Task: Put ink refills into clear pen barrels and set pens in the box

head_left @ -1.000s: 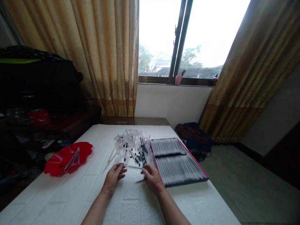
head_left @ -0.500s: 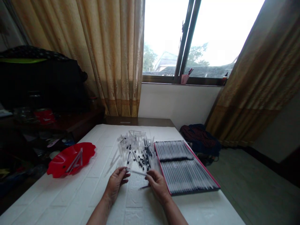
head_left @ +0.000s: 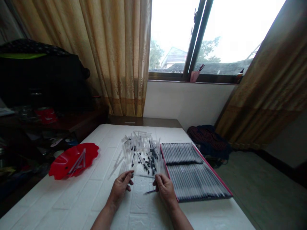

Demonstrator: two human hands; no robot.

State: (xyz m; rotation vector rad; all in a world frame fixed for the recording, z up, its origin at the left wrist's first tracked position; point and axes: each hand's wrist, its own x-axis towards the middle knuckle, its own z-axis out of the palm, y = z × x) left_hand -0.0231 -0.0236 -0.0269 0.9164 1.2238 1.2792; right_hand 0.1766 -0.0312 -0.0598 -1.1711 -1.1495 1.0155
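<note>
— Along the near edge of the white brick-patterned counter (head_left: 72, 198), what do you have in your hands?

— Your left hand (head_left: 119, 188) has its fingers (head_left: 128, 176) curled narrow on the end of a thin clear plastic tube (head_left: 144, 175), which runs right until it is just beside your other hand.

— And your right hand (head_left: 165, 188)?

— Its fingers look closed narrow around a slim dark-tipped rod (head_left: 150, 192), which pokes out to the left below the tube. You can't tell from here how firm either grip is.

— What lies just past your hands?

— A loose heap of clear plastic tubes and small black pieces (head_left: 141, 150) is spread across the middle of the counter, toward the far side.

— And on your right?

— Just beside that heap sits a flat tray with a red edge (head_left: 213, 171), packed with long clear tubes (head_left: 192, 180) lying side by side.

— On your left?

— You have a scalloped red plastic dish (head_left: 59, 167) there, well apart from your left hand, with a few clear tubes (head_left: 78, 163) lying in it.

— Beyond the counter?

— Far ahead, gold curtains (head_left: 120, 57) frame a bright window (head_left: 172, 38), and a dark blue and red bundle (head_left: 208, 142) sits on the floor at right.
</note>
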